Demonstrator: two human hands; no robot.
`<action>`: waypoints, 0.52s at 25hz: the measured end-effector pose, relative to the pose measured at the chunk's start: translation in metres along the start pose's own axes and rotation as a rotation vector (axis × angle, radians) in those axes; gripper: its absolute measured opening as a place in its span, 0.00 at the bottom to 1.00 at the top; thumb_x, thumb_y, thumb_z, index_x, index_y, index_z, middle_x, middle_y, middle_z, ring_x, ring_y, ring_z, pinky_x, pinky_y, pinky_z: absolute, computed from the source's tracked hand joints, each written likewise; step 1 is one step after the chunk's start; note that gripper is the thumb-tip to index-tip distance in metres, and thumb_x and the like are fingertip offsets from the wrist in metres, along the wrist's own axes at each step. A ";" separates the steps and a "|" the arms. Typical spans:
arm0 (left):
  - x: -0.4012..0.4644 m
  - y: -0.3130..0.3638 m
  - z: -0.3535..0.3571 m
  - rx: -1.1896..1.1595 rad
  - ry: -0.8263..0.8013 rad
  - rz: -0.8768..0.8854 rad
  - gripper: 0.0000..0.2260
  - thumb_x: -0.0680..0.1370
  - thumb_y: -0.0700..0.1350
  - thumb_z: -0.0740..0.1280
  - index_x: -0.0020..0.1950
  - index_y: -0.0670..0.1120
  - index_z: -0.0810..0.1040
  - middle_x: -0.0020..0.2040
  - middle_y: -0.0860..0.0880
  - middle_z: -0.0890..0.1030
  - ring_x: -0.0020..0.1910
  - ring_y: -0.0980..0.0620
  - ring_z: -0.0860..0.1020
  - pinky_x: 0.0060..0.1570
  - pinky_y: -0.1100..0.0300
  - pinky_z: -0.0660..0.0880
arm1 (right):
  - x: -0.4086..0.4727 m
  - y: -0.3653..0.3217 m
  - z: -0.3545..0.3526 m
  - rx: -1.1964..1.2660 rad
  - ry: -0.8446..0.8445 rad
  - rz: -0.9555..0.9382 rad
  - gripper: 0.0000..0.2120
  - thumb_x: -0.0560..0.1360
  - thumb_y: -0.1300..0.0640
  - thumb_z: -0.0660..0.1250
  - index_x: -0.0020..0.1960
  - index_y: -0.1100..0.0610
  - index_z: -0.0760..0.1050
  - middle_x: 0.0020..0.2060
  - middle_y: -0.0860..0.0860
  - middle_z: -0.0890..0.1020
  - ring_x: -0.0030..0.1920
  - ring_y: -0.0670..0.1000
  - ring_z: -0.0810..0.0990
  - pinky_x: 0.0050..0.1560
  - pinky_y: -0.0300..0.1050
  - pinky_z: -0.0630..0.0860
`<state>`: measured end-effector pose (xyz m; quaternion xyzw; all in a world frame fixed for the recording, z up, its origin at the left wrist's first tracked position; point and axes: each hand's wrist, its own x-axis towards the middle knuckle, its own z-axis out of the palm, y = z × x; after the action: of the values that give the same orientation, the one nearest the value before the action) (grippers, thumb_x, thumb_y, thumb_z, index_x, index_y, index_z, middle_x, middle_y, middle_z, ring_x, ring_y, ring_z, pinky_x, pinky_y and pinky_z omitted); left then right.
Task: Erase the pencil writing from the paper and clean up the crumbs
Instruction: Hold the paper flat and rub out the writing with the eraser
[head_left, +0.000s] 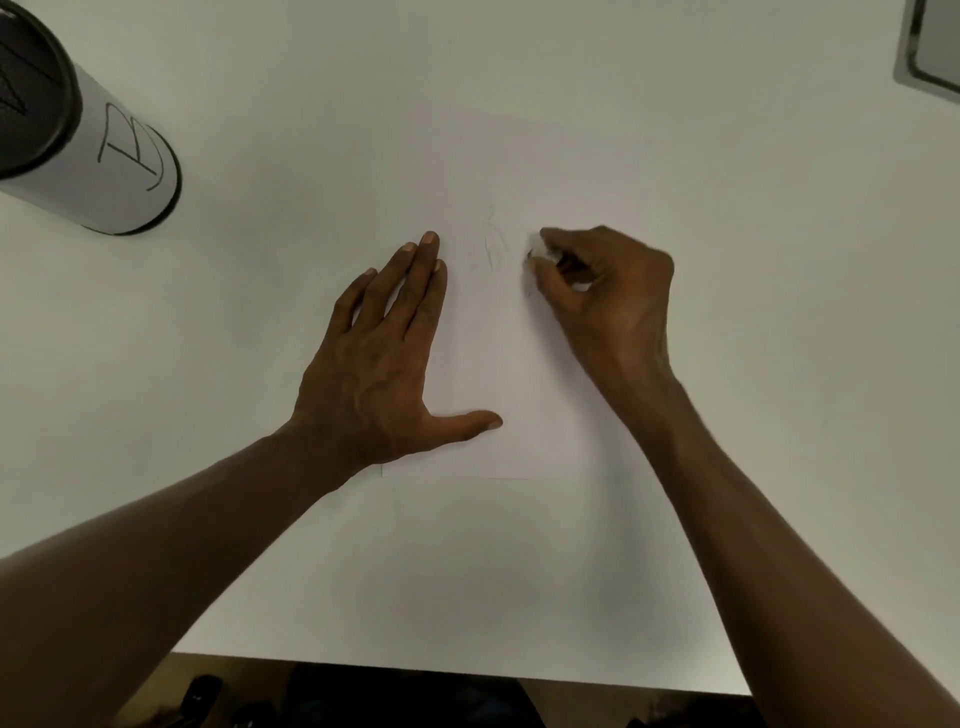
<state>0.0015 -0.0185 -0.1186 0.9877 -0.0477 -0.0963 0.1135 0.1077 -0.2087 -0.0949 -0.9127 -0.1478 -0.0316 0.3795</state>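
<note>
A white sheet of paper (519, 171) lies on the white table, with faint pencil marks (491, 249) near its middle. My left hand (387, 353) rests flat on the sheet's left side, fingers spread and thumb out, holding nothing. My right hand (605, 291) pinches a small white eraser (543, 250) between thumb and fingertips, pressed to the paper just right of the marks. Crumbs are too small to make out.
A white cylindrical container (104, 156) with a black rim and a hand-drawn letter stands at the far left. A grey object (930, 47) sits at the top right corner. The table's front edge (467, 670) runs below my arms.
</note>
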 end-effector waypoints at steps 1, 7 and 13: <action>-0.002 0.000 0.000 0.003 -0.004 -0.003 0.58 0.69 0.81 0.53 0.83 0.38 0.52 0.85 0.42 0.49 0.84 0.44 0.49 0.80 0.49 0.46 | -0.015 -0.009 0.001 -0.005 -0.035 -0.004 0.06 0.74 0.63 0.73 0.50 0.62 0.84 0.37 0.55 0.85 0.36 0.53 0.82 0.40 0.52 0.80; -0.001 0.000 0.001 -0.006 0.003 0.009 0.58 0.69 0.81 0.53 0.83 0.38 0.52 0.85 0.42 0.49 0.84 0.44 0.49 0.80 0.48 0.47 | 0.004 0.005 -0.004 -0.012 -0.009 -0.016 0.06 0.74 0.62 0.72 0.50 0.62 0.84 0.37 0.56 0.85 0.36 0.54 0.82 0.40 0.54 0.79; -0.003 0.000 0.002 0.003 -0.002 0.000 0.58 0.69 0.81 0.52 0.83 0.38 0.52 0.85 0.42 0.49 0.83 0.44 0.49 0.80 0.51 0.44 | -0.042 -0.019 -0.001 0.006 -0.161 -0.010 0.08 0.74 0.63 0.74 0.52 0.62 0.84 0.39 0.54 0.85 0.37 0.51 0.82 0.42 0.44 0.79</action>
<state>-0.0015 -0.0184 -0.1197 0.9878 -0.0480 -0.0972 0.1122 0.0624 -0.2075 -0.0882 -0.9103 -0.1827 0.0402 0.3692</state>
